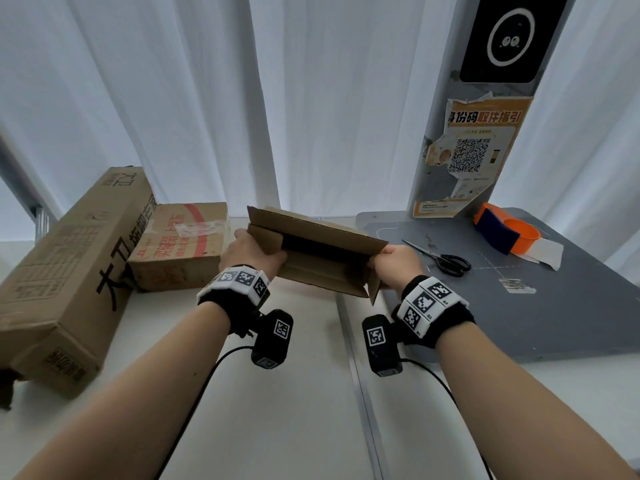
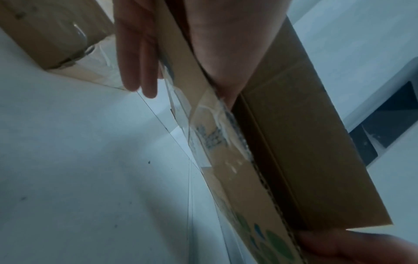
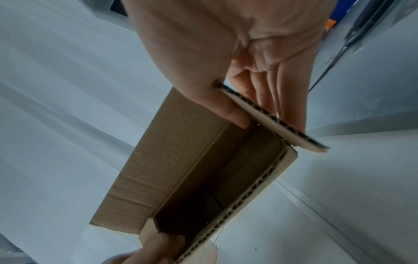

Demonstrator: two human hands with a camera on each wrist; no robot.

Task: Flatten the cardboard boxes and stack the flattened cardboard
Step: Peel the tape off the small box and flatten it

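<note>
I hold a small open cardboard box [image 1: 318, 251] in the air above the white table [image 1: 277, 393], its open side with loose flaps toward me. My left hand [image 1: 252, 252] grips its left end, thumb inside and fingers [image 2: 140, 71] outside against a taped wall [image 2: 203, 135]. My right hand [image 1: 394, 261] pinches the right end flap [image 3: 271, 121] between thumb and fingers. The box's dark inside [image 3: 214, 187] shows in the right wrist view. Two closed boxes lie at the left: a long one [image 1: 69, 271] and a shorter one with red print [image 1: 180, 244].
A grey mat [image 1: 536, 313] covers the table's right side, with black scissors [image 1: 440, 258] and an orange and blue tape dispenser [image 1: 502, 233] on it. A grey pillar with an orange poster [image 1: 474, 157] stands behind. White curtains hang at the back.
</note>
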